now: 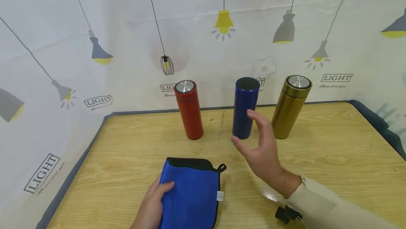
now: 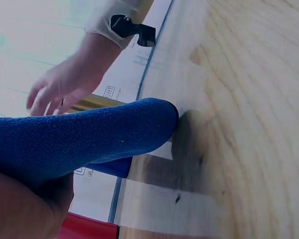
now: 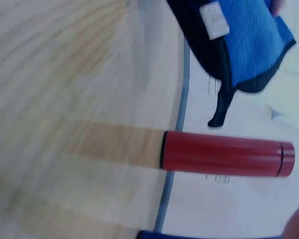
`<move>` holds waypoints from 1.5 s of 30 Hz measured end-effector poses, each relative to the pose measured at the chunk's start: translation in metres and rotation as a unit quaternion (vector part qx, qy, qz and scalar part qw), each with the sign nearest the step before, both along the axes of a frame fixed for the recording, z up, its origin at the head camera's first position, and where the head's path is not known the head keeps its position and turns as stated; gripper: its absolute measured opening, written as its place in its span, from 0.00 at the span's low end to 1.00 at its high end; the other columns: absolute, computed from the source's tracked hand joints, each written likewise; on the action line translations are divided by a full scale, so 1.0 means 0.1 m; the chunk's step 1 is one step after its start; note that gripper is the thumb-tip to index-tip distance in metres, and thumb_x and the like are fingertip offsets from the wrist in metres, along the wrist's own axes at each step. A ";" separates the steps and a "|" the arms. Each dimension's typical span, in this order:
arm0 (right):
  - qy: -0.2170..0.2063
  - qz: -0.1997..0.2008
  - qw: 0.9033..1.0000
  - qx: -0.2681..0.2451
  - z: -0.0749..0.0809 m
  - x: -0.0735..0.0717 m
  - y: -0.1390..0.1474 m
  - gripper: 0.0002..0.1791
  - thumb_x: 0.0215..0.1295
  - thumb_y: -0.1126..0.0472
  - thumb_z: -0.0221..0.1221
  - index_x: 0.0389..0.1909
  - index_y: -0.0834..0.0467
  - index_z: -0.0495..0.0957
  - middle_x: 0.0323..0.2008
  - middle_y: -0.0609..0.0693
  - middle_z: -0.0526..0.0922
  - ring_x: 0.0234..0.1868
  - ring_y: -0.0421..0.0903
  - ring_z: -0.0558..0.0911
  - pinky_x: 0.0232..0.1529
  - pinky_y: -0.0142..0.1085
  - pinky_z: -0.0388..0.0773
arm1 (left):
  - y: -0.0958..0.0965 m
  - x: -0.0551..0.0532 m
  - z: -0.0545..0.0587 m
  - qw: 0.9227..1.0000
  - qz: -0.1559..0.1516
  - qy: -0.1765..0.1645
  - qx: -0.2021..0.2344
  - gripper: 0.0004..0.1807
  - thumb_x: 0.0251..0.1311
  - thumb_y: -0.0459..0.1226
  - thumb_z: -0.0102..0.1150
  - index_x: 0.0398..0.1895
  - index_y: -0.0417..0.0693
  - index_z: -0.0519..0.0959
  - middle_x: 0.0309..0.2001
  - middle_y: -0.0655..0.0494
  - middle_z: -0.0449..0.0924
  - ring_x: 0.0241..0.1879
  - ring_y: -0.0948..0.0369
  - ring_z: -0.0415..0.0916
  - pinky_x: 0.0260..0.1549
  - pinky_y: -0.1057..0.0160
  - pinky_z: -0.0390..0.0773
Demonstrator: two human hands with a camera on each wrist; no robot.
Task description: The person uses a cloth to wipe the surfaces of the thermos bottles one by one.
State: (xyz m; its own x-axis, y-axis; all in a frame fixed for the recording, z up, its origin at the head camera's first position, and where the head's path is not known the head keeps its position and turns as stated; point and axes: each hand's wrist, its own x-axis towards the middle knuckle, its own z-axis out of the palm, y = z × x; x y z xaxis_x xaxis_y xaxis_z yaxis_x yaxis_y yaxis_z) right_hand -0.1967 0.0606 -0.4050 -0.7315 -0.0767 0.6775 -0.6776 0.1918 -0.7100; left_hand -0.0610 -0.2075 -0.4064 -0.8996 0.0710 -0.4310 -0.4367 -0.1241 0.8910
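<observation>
My left hand (image 1: pixel 152 202) grips a folded blue cloth (image 1: pixel 190 195) by its left side, thumb on top. The cloth has black edging, a small black loop and a white tag; from the side, its fuzzy surface fills much of the left wrist view. Just in front of a blue thermos bottle (image 1: pixel 245 102), my right hand (image 1: pixel 264 148) is raised with thumb and forefinger spread apart, holding nothing. The blue bottle stands upright with a dark top. A red thermos bottle (image 1: pixel 190 116) with a silver lid stands to its left, and a gold one (image 1: pixel 290 112) to its right.
The bottles stand in a row near the back of the wood-grain table (image 1: pixel 127 140). Behind it hangs a white sheet (image 1: pixel 196 38) printed with lamps. A black device (image 1: pixel 288 215) is on the right wrist, below the light sleeve (image 1: pixel 330 204).
</observation>
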 end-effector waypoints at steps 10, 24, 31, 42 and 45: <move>-0.227 0.088 0.959 0.147 0.10 -0.49 -0.37 0.36 0.64 0.52 0.67 0.70 0.54 0.65 0.67 0.50 0.72 0.69 0.50 0.70 0.69 0.50 0.69 | -0.04 0.03 -0.04 1.000 0.022 0.013 -0.016 0.34 0.74 0.39 0.38 0.80 0.42 0.45 0.75 0.37 0.57 0.58 0.64 0.73 0.54 0.65 0.75; -0.340 0.097 0.918 0.183 0.23 -0.95 -0.95 0.55 0.58 0.47 0.71 0.79 0.45 0.46 0.76 0.53 0.61 0.76 0.52 0.61 0.71 0.55 0.66 | -0.11 0.06 -0.08 1.000 0.014 -0.017 0.005 0.35 0.75 0.39 0.38 0.80 0.41 0.41 0.71 0.42 0.67 0.52 0.66 0.78 0.52 0.62 0.78; -0.355 0.101 0.915 0.164 0.20 -1.03 -1.06 0.57 0.55 0.49 0.74 0.78 0.38 0.45 0.75 0.49 0.63 0.75 0.52 0.63 0.69 0.59 0.67 | -0.10 0.06 -0.08 0.999 0.011 -0.026 0.032 0.35 0.76 0.40 0.37 0.80 0.44 0.39 0.71 0.46 0.67 0.52 0.66 0.77 0.52 0.61 0.79; -0.360 0.124 0.914 0.137 0.13 -1.06 -1.16 0.49 0.58 0.50 0.71 0.75 0.46 0.52 0.68 0.49 0.70 0.68 0.52 0.73 0.66 0.53 0.72 | -0.09 0.05 -0.07 0.999 -0.006 -0.028 0.045 0.35 0.76 0.40 0.35 0.80 0.42 0.38 0.72 0.45 0.66 0.53 0.66 0.76 0.53 0.62 0.77; -0.356 0.135 0.914 0.137 0.12 -1.02 -1.17 0.45 0.60 0.51 0.70 0.73 0.48 0.56 0.64 0.48 0.73 0.65 0.51 0.75 0.65 0.52 0.74 | -0.12 0.06 -0.05 0.997 -0.019 -0.040 0.062 0.36 0.76 0.42 0.35 0.80 0.44 0.36 0.73 0.47 0.64 0.55 0.66 0.75 0.54 0.62 0.77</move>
